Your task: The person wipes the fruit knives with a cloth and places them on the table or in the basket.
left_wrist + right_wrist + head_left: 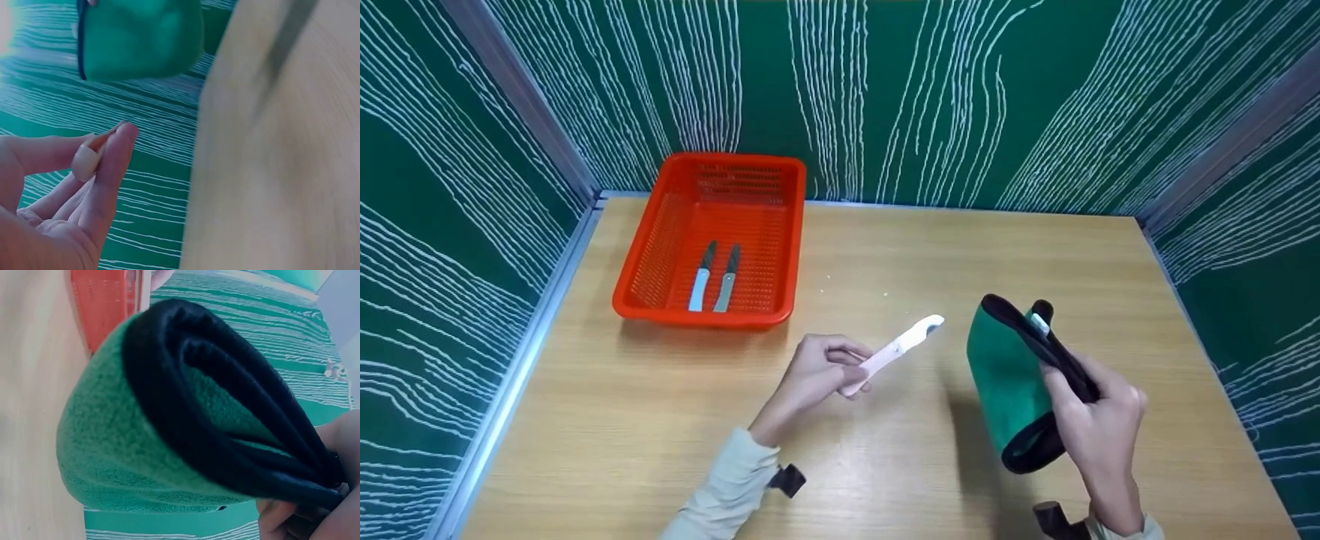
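Note:
In the head view my left hand (pixel 829 367) pinches a small knife (pixel 877 365) by its pale pink handle, with the shiny blade pointing up and right. Seen from the left wrist, the butt of the knife (pixel 86 163) shows between thumb and fingers. My right hand (pixel 1102 420) grips a folded green cloth (pixel 1009 375) by its black-trimmed edge, raised over the table. A small white piece (pixel 1039 324) pokes out at the cloth's top fold. From the right wrist, the fuzzy green cloth (pixel 112 433) bulges out, its black border folded into a loop.
A red plastic basket (pixel 634 292) stands at the back left of the wooden table (pixel 885 465). Inside lie a blue-handled knife (pixel 700 289) and a grey-handled knife (pixel 724 292). Tiny white specks dot the tabletop. Green walls with wavy white lines (pixel 840 97) enclose it.

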Motion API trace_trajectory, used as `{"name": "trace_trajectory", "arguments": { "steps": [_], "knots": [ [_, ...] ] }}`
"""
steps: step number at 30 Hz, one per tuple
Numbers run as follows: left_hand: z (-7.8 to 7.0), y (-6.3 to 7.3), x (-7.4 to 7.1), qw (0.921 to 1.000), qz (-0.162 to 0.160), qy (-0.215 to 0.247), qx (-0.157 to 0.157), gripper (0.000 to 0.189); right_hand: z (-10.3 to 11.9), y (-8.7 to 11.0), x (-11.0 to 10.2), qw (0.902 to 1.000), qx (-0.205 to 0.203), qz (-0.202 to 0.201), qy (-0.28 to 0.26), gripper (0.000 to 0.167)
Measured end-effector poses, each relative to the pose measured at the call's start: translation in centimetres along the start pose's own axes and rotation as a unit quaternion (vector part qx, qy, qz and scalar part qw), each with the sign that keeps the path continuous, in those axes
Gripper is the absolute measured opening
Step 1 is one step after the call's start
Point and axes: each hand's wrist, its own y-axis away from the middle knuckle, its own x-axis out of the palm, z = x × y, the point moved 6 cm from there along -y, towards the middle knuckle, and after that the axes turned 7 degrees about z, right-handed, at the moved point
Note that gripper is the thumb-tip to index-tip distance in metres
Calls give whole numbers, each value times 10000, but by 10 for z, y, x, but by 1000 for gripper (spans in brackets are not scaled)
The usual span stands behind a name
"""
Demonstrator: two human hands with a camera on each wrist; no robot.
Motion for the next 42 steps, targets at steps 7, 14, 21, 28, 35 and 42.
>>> {"name": "trace_trajectory", "arguments": {
  "steps": [7,14,21,28,35,42],
  "knots": [
    [-13,31,-2,9987,333,350,137,23,24,-1,9,9971,-601,74,-469,17],
    [-12,48,-3,9970,515,541,193,24,55,8,25,9854,-1481,337,-768,21],
    [-13,56,5,9898,946,1007,347,24,79,31,75,9522,-2198,1970,-792,39],
    [-15,62,5,9838,1043,1346,558,24,85,45,96,9432,-2508,2166,-216,43],
    [-14,65,2,9841,1038,1267,686,21,88,49,95,9444,-2599,1963,450,41],
    [-10,69,2,9832,1046,1329,693,20,86,53,96,9439,-2649,1836,723,41]
  ]
}}
